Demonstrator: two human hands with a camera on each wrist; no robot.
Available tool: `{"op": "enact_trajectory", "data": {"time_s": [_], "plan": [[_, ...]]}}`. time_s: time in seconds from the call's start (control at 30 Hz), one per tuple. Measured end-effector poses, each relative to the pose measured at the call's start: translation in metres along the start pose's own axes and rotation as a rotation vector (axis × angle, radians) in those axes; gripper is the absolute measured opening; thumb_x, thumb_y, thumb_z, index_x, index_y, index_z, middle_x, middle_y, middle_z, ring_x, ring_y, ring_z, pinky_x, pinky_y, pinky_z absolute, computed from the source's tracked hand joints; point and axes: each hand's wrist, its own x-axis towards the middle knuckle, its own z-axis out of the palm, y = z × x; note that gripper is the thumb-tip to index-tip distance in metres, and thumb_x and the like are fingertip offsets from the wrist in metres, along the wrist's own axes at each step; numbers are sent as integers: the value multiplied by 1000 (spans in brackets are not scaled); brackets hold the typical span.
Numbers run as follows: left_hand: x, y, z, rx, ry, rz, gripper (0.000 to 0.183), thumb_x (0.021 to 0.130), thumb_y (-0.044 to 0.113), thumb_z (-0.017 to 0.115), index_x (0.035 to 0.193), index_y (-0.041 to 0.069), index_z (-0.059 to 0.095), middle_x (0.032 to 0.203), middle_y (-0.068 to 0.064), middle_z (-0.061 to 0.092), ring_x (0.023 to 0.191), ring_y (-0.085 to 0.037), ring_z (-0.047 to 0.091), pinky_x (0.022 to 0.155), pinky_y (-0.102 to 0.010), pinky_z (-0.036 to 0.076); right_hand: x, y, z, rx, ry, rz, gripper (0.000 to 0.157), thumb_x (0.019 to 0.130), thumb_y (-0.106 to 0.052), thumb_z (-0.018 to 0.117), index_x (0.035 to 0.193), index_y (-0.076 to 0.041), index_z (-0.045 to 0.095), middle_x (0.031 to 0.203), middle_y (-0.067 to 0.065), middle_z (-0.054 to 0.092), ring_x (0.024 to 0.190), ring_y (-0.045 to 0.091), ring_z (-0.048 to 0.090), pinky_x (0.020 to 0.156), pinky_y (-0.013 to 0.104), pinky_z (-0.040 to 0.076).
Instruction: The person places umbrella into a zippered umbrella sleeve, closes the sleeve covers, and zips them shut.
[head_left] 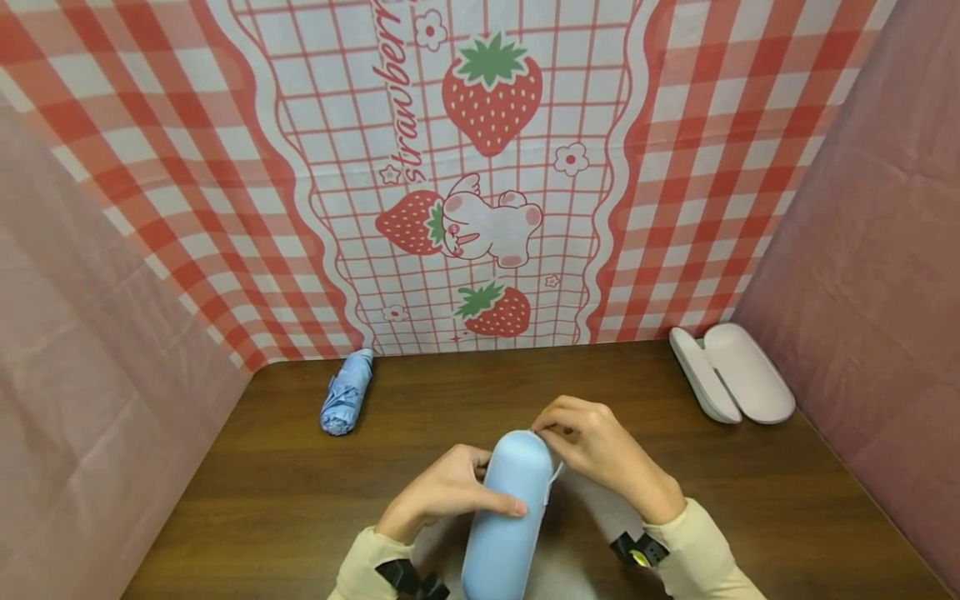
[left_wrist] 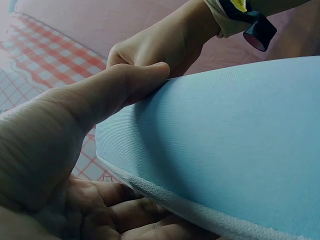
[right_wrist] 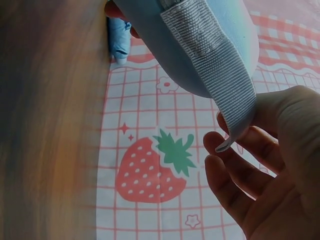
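A light blue oblong case with rounded ends is held up over the near middle of the table, its far end pointing away. My left hand grips it from the left, thumb across the top and fingers beneath the pale edge seen in the left wrist view. At the far end, my right hand pinches with thumb and forefinger. A grey webbing strap hangs from the case's side and crosses in front of the right fingertips, hiding what lies between them.
On the brown wooden table, a folded blue umbrella lies at the back left. An opened white hard case sits at the back right. Behind stands a checked strawberry cloth, with pink cloth along the sides.
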Motion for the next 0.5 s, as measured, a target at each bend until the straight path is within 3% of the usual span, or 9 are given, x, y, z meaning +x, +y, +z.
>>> {"op": "enact_trajectory", "data": {"time_s": [0.5], "plan": [[0,0,-2,10,40,-12,36,75,27,91,100,5,77,88,-5,77,79,-19,72,68,-34,59,-1,2,-3,-6,2,-18,22,80,13,79,88,-8,77,88,-1,73,74,6,66,64,13,53]]}}
